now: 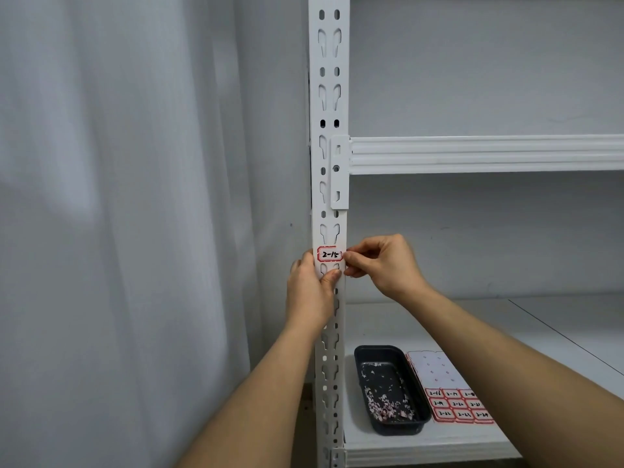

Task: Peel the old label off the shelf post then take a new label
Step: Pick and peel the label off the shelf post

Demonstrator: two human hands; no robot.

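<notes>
A white slotted shelf post [329,204] runs up the middle of the view, and the old label [329,254] sits on its front face, a little below the bracket where the upper shelf beam [486,155] joins it. The label is white with a red border and reads "2-15" in black handwriting.

The left hand [309,290] grips the post just under the label, its fingers wrapped behind the left edge and its thumb pressed across the front below the label. The right hand [381,261] comes in from the right, fingers curled, its fingertips [349,256] pinching at the label's right edge (whether that edge has lifted off the post is too small to tell).

On the lower shelf [540,336], to the right of the post and nearer the viewer, stands a dark rectangular tray [358,358] with a scatter of small pale and reddish paper scraps at its near end. Just beside it on the right lies a sheet of new labels [456,405]: the far part of the sheet is bare backing, and the near rows hold red-bordered labels with handwritten numbers.

A pale curtain [118,214] hangs to the left of the post.
</notes>
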